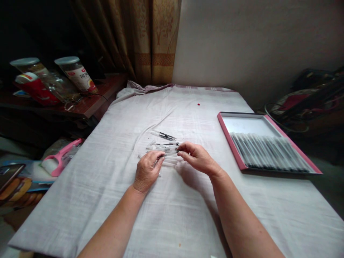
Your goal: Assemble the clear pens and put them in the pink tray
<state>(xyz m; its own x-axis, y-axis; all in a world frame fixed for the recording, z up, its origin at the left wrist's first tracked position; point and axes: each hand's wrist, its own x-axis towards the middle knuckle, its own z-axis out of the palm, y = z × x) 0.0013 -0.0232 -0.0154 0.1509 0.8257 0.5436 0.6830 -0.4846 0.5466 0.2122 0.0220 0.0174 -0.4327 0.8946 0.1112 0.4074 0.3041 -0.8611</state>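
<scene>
Clear plastic pen (pixel 170 153), pinched at both ends: your left fingers (pixel 159 160) apparently steady it, your right fingers (pixel 185 154) are closed on its tip, above the pile (pixel 163 138) at the centre of the surface (pixel 172 215).

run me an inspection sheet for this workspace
surface: table under a wrinkled white cloth
job's things: loose pile of clear pens; pink tray with a row of pens
clutter: small red speck on the cloth
hands: left hand and right hand pinch one clear pen between them
cables: thin dark cord on the wooden shelf
surroundings: lidded jars, curtain, pink roller
</scene>
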